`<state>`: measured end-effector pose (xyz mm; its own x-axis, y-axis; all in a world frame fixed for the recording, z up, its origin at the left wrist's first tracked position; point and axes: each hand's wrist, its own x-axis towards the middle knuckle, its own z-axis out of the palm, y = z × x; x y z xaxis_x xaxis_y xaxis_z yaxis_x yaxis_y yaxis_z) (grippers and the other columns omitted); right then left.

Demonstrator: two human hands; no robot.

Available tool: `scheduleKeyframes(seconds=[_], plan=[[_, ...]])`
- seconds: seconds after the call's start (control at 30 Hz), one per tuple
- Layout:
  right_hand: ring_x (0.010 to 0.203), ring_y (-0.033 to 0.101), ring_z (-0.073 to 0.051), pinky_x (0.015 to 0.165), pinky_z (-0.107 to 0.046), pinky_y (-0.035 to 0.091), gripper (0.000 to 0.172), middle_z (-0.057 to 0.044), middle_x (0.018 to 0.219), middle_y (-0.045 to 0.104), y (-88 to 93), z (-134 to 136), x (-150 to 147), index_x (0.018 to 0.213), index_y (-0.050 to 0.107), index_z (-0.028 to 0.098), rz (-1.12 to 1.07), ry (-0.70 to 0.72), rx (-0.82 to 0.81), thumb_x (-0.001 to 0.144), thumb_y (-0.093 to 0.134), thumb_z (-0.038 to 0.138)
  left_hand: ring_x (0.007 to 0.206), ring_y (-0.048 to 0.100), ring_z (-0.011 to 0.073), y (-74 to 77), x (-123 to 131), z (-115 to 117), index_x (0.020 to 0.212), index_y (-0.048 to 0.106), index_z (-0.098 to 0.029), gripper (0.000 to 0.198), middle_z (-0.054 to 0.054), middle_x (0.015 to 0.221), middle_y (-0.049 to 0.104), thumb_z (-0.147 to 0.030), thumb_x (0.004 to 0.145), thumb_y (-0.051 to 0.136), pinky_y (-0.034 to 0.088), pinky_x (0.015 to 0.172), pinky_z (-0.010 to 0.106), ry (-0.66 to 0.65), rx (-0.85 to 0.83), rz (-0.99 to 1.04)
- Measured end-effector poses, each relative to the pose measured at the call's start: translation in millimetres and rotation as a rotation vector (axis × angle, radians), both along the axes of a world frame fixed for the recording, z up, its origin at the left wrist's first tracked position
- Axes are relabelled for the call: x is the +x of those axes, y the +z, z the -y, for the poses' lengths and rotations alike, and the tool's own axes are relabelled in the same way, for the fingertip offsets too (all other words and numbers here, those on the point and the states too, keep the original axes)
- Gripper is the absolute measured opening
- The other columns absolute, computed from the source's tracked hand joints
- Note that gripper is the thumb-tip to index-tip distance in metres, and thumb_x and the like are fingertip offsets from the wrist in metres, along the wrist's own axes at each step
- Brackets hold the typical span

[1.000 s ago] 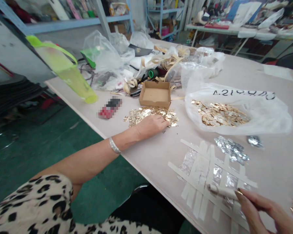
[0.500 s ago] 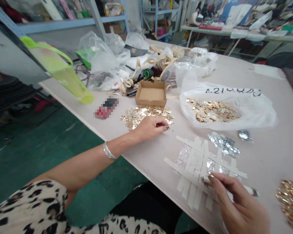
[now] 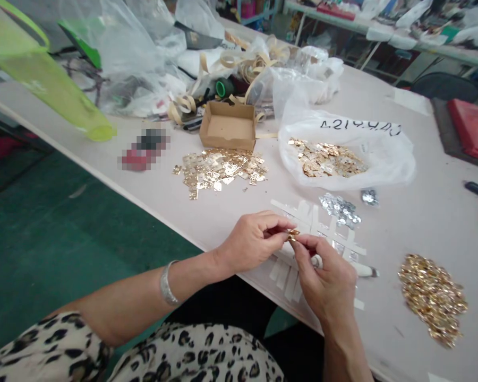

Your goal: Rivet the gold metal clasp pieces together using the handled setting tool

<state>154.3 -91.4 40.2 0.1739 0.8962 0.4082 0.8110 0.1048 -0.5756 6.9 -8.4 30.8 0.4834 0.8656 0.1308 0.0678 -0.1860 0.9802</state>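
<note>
Above the near table edge, the fingertips of my left hand and my right hand meet, both pinching small gold metal pieces. Fingers partly cover these, so I cannot tell exactly how they fit together. A white stick-like tool with a dark end crosses my right palm and sticks out beyond the hand. Beneath both hands lies a patch of crossed white tape strips over clear plastic. Thin gold square plates are heaped ahead of my left hand. Shiny gold fittings form a pile on the right.
A white plastic bag holds more gold plates. Silver discs lie near a small packet. Behind the plates stands an open cardboard box. Plastic bags and ribbon clutter the back; a yellow-green jug lies left.
My left hand has come from beside the plate heap to my right hand, carrying a gold plate. My right hand has moved up and left in view. The camera view has shifted too.
</note>
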Motion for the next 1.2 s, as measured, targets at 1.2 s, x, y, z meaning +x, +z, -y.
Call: scheduleKeyframes(seconds=[1.2], plan=[[0.075,0.071,-0.013,0.072,-0.023,0.055,0.014,0.000,0.090,0.076,-11.3,5.5,11.9,0.098,0.072,0.024,-0.139,-0.015,-0.153,0.088,0.065,0.032,0.081,0.069,0.0107,-16.9,6.6,14.2,0.101,0.074,-0.016,0.033,0.002,0.095,0.076,-0.003,0.075,0.059,0.057,0.074,0.020,0.068,-0.017,0.013]])
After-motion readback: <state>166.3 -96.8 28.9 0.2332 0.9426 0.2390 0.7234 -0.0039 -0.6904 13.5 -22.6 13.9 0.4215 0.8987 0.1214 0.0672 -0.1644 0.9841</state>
